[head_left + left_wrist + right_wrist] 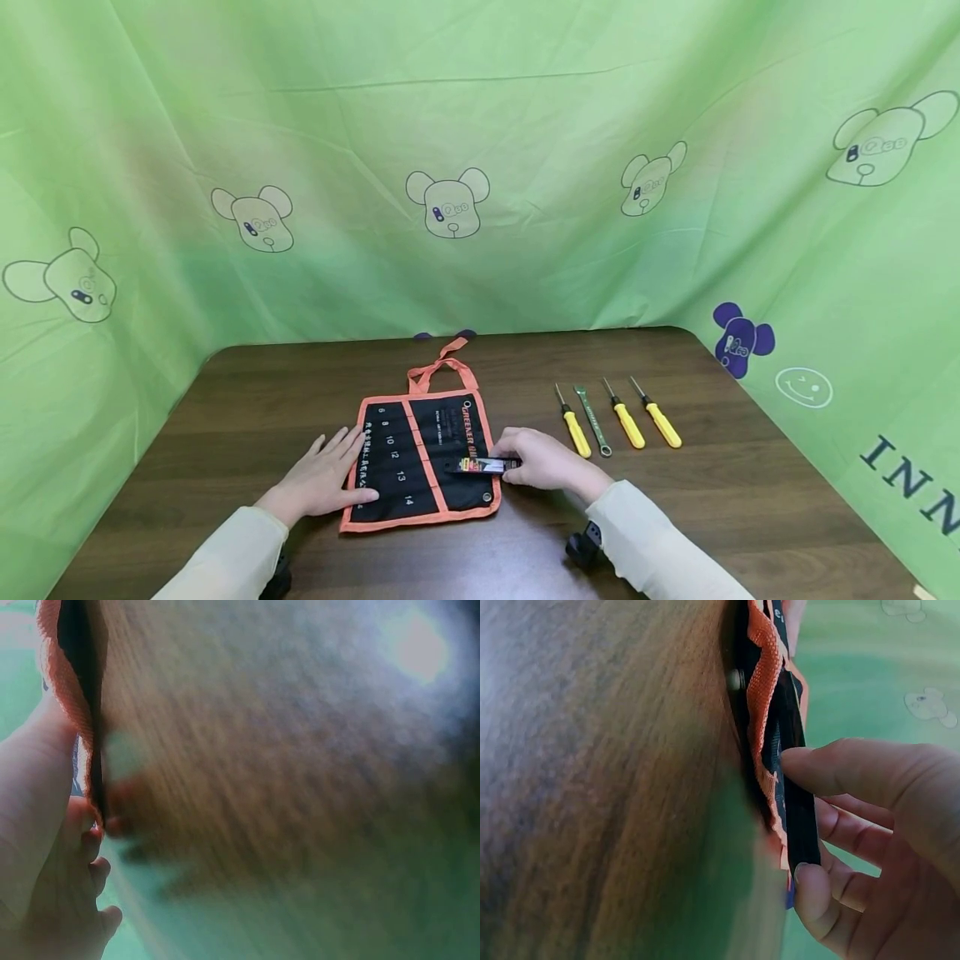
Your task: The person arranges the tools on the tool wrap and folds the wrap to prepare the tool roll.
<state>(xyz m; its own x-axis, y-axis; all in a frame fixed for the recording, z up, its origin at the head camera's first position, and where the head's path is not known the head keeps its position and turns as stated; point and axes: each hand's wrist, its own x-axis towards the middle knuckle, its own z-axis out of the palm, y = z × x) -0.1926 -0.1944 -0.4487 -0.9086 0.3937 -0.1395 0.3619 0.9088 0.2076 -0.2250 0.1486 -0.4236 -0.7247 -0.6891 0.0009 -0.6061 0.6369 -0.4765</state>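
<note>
A green cloth is backing a dark wooden table [247,400], where the left hand [324,481] is lying flat, steadying the tool pouch [420,454], while the right hand [542,461] is pinching a black bar [482,465] over its right edge, 3 screwdrivers [627,422] waiting nearby

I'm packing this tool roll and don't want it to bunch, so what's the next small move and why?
Probably slide the slim black tool pinched in the right hand further into the pocket of the black, orange-trimmed fabric tool roll: it lies across the roll's right edge, and the left hand rests flat on the roll's left side.
</note>
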